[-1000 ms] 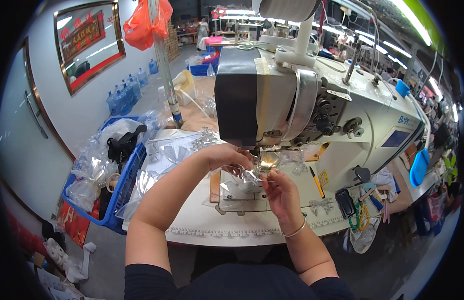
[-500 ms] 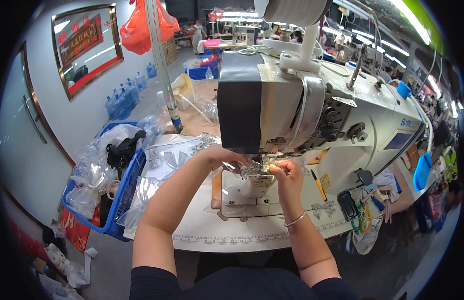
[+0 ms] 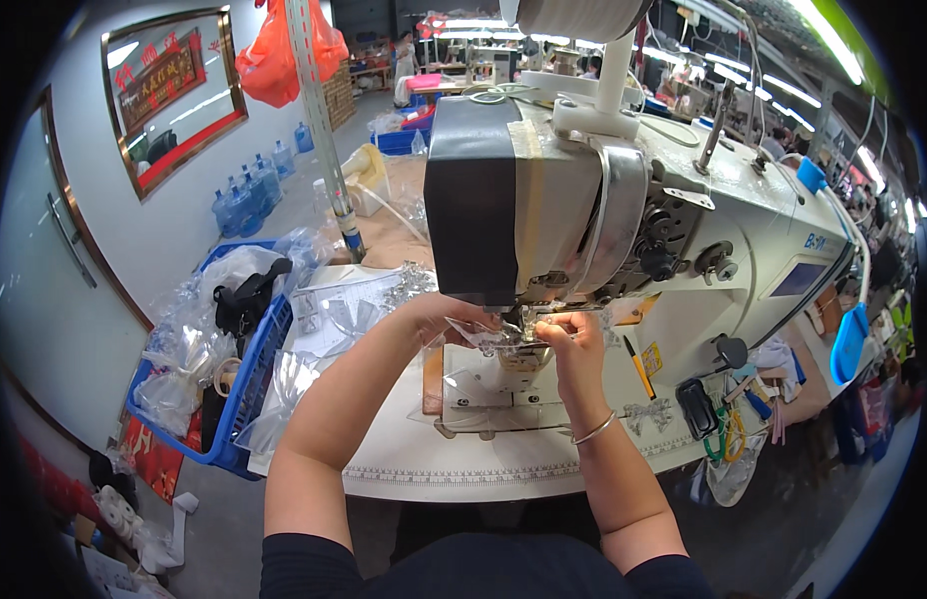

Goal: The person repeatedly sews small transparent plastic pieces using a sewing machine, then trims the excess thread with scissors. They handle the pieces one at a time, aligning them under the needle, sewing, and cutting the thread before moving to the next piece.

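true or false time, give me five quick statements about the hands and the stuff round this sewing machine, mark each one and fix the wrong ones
1. The left hand and right hand are both at a clear plastic piece below the sewing machine's head. True.
2. The bracelet is on the left wrist. False: the bracelet is on the right wrist.
3. The blue basket stands to the left of the left forearm. True.
4. The orange and black pen lies inside the blue basket. False: the orange and black pen lies to the right of the right hand.
5. The plastic bag hanging by the pole is green. False: the plastic bag is orange-red.
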The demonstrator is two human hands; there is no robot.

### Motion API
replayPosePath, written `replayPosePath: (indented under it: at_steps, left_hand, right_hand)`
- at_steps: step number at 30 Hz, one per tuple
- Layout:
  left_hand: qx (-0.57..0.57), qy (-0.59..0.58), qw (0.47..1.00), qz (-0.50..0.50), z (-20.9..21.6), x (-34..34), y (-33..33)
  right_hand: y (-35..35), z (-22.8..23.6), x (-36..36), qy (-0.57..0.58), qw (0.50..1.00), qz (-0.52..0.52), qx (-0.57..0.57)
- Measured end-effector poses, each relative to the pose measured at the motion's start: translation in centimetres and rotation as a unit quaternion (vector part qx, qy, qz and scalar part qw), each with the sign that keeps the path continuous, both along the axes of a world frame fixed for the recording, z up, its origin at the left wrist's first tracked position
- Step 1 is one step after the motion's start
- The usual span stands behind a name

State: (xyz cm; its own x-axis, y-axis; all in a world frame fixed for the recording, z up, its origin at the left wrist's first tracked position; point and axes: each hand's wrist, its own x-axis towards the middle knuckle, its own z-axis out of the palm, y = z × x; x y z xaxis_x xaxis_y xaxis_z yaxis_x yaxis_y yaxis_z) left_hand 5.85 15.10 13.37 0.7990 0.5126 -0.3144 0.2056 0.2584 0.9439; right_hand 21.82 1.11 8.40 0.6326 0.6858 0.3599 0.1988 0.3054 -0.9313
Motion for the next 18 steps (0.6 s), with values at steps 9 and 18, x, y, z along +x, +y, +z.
replayPosePath:
  at_steps: [9, 18]
  left_hand:
    - [-0.002, 0.020, 1.000, -0.019, 0.1, 0.1, 1.0]
    - [-0.007, -0.020, 1.000, 0.011, 0.3, 0.0, 0.1]
  right_hand:
    - [0.1, -0.2, -0.2, -0.001, 1.000, -0.002, 0.001]
    - [0.3, -0.3, 0.2, 0.013, 1.000, 0.003, -0.008]
